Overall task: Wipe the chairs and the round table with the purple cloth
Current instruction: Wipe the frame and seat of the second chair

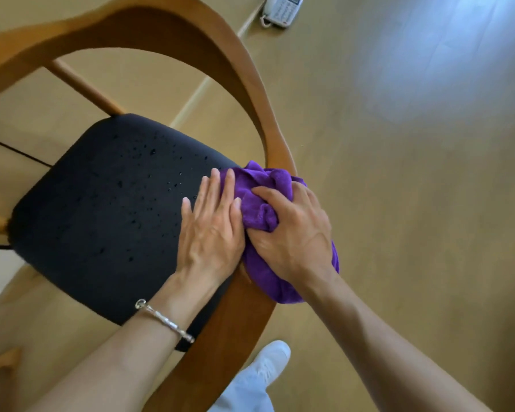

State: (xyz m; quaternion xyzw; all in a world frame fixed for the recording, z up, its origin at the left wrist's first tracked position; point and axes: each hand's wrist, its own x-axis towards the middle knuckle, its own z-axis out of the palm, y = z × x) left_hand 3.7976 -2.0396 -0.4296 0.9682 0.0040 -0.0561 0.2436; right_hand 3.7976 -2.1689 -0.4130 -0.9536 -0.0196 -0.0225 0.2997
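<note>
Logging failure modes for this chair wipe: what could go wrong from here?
1. The purple cloth is bunched under the right hand on the wooden rail, so it may wipe only a narrow strip.
2. Droplets dot the black seat; they could be missed or soak in.
3. The left hand lies flat on that seat and may smear them.
</note>
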